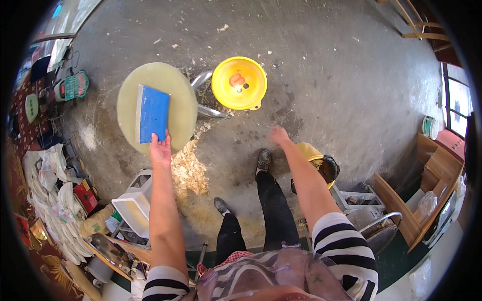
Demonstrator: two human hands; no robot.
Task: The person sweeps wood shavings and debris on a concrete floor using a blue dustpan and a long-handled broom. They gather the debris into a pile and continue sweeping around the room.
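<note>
My left hand (161, 149) grips the near end of a wide blue plastic scraper (154, 114) with a pale edge along its left side. The scraper is over the round yellowish top of a stool (182, 109), whose shiny metal legs show at its right. Whether it rests on the top or hangs just above, I cannot tell. Over the floor, my right hand (278, 135) is blurred, its fingers seemingly curled, with nothing visible in it. A round yellow plastic basin (222, 88) with an orange patch and small dark spots inside lies beyond that hand, apart from it.
Pale flakes are heaped (190, 169) on the concrete floor below the stool. Under my right forearm stands a yellow bucket (307, 150) with a black bag. A white plastic bin (141, 214) is left of my legs. Wooden furniture (421, 195) stands at right, a scale (69, 86) at left.
</note>
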